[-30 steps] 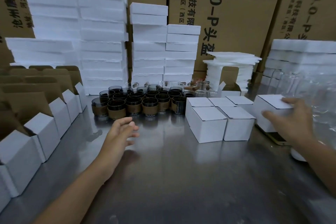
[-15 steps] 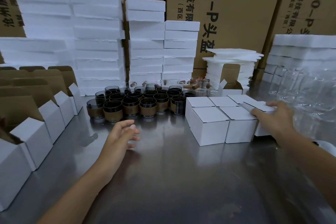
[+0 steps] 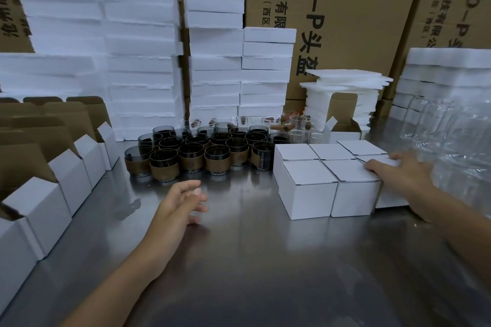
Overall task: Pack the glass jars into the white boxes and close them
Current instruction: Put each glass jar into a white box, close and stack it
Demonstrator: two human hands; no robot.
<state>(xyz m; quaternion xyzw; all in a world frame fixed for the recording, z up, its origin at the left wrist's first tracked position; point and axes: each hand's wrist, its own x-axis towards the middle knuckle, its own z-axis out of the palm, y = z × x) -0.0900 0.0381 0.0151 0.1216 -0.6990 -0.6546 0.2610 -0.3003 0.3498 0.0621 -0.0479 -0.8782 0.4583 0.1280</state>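
Note:
Several dark glass jars point(image 3: 195, 155) with brown sleeves stand clustered at the middle back of the steel table point(image 3: 239, 260). To their right sits a block of closed white boxes point(image 3: 308, 188). My right hand point(image 3: 396, 170) lies flat on the top of the rightmost closed white box point(image 3: 390, 198), which stands against the block. My left hand point(image 3: 180, 202) hovers open above the table in front of the jars, holding nothing. A row of open white boxes point(image 3: 42, 210) with brown flaps lines the left edge.
White foam stacks point(image 3: 215, 61) and big cardboard cartons point(image 3: 332, 21) wall off the back. Clear glass jars point(image 3: 300, 130) and an open box point(image 3: 342, 125) stand behind the closed boxes. Clear glassware in plastic point(image 3: 457, 146) fills the right side.
My right hand has slid the closed white box leftward until it meets the block of boxes. My left hand has stayed almost still.

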